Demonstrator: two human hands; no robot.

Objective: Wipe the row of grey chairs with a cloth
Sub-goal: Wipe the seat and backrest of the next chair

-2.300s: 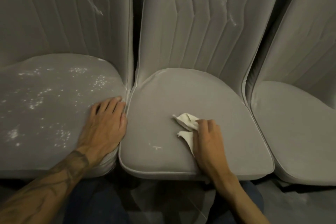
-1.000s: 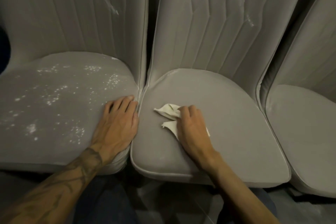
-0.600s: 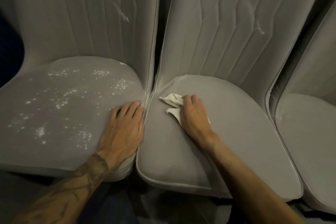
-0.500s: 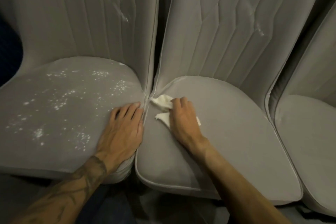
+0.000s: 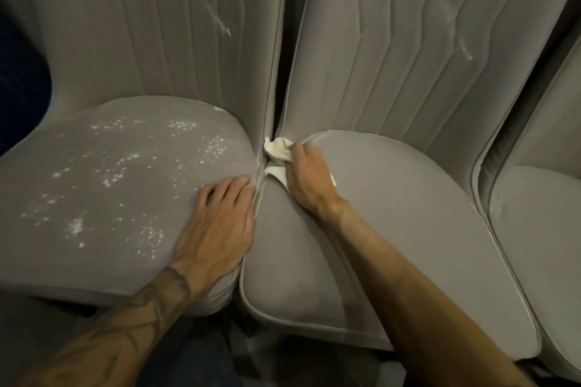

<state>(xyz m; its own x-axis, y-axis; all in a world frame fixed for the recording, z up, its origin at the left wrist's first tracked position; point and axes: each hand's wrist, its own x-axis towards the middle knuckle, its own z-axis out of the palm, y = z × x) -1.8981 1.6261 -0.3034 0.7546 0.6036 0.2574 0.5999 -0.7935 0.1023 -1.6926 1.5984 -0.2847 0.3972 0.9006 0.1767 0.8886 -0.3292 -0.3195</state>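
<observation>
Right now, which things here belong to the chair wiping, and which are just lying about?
Job: cloth; right hand gripping it; left hand flat on speckled left seat; middle seat; right seat.
Just there: dark trouser leg; dark blue patch, far left.

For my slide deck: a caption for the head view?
Right hand holds white cloth at the edge of the middle seat; left hand rests on the speckled seat.
</observation>
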